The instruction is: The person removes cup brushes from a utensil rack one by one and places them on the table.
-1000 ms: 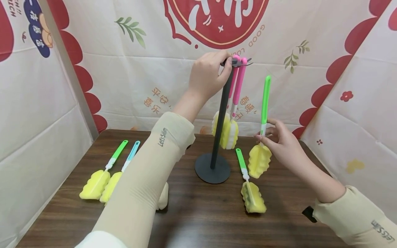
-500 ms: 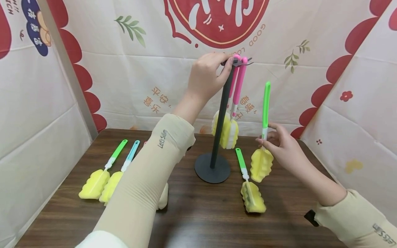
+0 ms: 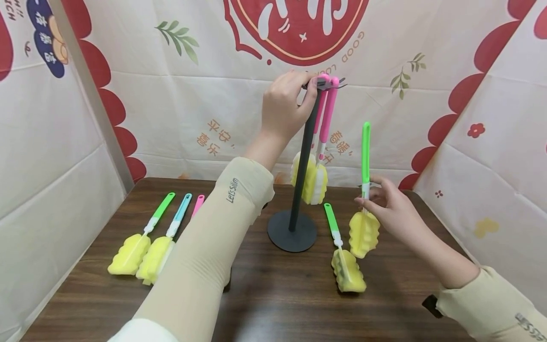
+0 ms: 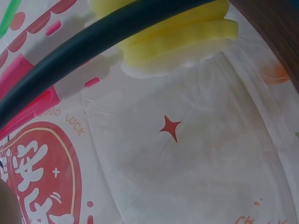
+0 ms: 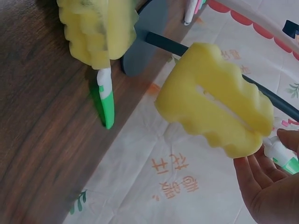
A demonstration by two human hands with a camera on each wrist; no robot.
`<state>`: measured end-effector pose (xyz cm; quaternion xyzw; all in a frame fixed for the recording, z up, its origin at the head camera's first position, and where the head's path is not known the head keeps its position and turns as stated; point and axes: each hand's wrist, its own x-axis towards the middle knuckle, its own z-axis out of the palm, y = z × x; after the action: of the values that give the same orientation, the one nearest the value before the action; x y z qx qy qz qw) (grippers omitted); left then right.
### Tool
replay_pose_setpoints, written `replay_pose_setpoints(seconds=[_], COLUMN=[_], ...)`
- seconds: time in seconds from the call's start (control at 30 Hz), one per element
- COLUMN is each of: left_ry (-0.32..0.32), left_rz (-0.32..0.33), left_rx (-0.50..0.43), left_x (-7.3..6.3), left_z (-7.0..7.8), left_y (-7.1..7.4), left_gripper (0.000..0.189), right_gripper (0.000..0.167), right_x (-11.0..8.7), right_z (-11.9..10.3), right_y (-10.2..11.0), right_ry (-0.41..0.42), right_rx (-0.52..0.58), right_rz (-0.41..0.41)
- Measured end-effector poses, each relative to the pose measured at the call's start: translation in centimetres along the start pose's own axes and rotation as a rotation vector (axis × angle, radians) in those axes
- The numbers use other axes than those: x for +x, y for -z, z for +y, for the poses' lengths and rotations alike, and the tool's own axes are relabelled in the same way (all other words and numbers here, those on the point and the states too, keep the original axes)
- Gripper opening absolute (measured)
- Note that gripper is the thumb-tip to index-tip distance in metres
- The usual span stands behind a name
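Note:
In the head view my left hand (image 3: 285, 105) grips the top of a black upright stand (image 3: 302, 161) with a round base. Two pink-handled sponge brushes (image 3: 328, 116) hang from its hooks, yellow-and-white heads downward. To the right, my right hand (image 3: 391, 202) pinches a green-handled sponge brush (image 3: 365, 156) at its white neck. That brush is upright, handle up, its yellow sponge head (image 5: 215, 102) below the fingers. Another green-handled sponge brush (image 3: 348, 270) lies on the table just left of the held one. The left wrist view shows the pole (image 4: 103, 44) crossing before the hanging sponge heads.
At the table's left lie a green-handled brush (image 3: 130, 254), a blue-handled brush (image 3: 181, 211) and a pink handle (image 3: 198, 205), partly covered by my left sleeve (image 3: 205, 237). A printed cloth (image 3: 192, 104) encloses the back and sides of the brown wooden table (image 3: 295, 304).
My right hand has come down a little with the green-handled brush, moving away from the stand's top. The left hand stays at the stand. More of the pink handle at left shows.

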<state>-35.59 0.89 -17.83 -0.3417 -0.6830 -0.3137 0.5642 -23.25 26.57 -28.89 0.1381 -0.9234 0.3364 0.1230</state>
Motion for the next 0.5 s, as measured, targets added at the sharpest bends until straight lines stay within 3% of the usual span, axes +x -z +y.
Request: replay_pose_setpoints(seconds=[0.3,0.5], left_ry=[0.068,0.073], left_rz=[-0.03,-0.018], left_rx=[0.016,0.02], left_x=[-0.2,-0.3], left_z=[0.4,0.4], left_y=[-0.1,-0.4], left_gripper=[0.029,0.029], right_gripper=[0.053,0.053], right_x=[-0.4,-0.5], right_z=[0.8,1.3], right_y=[0.1,0.3], right_ry=[-0.019,-0.046], right_rx=[-0.006,-0.036], right_rz=[-0.035,-0.047])
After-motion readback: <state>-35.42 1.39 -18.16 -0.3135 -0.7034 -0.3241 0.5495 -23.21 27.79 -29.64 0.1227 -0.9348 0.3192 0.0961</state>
